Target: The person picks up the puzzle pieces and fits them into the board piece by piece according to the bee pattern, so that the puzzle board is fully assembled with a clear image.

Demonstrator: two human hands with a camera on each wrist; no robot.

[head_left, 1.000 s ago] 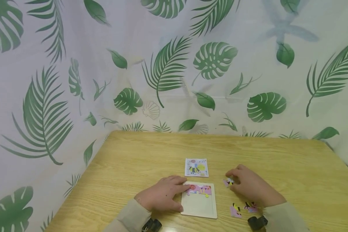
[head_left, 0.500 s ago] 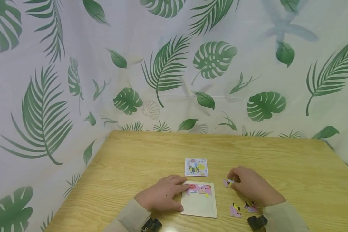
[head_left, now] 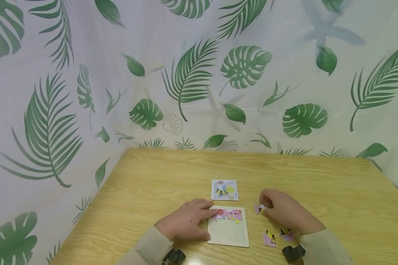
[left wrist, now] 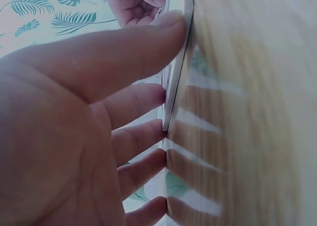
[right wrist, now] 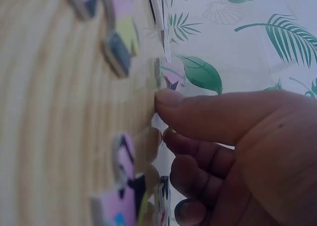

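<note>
My left hand (head_left: pixel 187 221) rests at the left edge of a square pale puzzle tray (head_left: pixel 227 235), its fingers extended. Its thumb (left wrist: pixel 171 25) lies on the tray's rim, while the index fingertip touches joined pink puzzle pieces (head_left: pixel 229 214) along the tray's top. To the right of the tray, my right hand (head_left: pixel 286 209) pinches a small puzzle piece (head_left: pixel 257 208) with pink, white and dark patches, low over the table. In the right wrist view the piece (right wrist: pixel 173 76) shows just past the thumb tip, partly hidden by it.
A printed picture card (head_left: pixel 224 190) of a bee lies behind the tray. Two loose puzzle pieces, one pink and yellow (head_left: pixel 269 240) and another dark and pink (head_left: pixel 286 235), lie near the right wrist. A leaf-patterned curtain (head_left: pixel 199 88) closes off the wooden table (head_left: pixel 152 173) behind.
My right hand's fingers have shifted slightly on the puzzle piece, which has turned a little and moved slightly left. The left hand and the tray have stayed in place.
</note>
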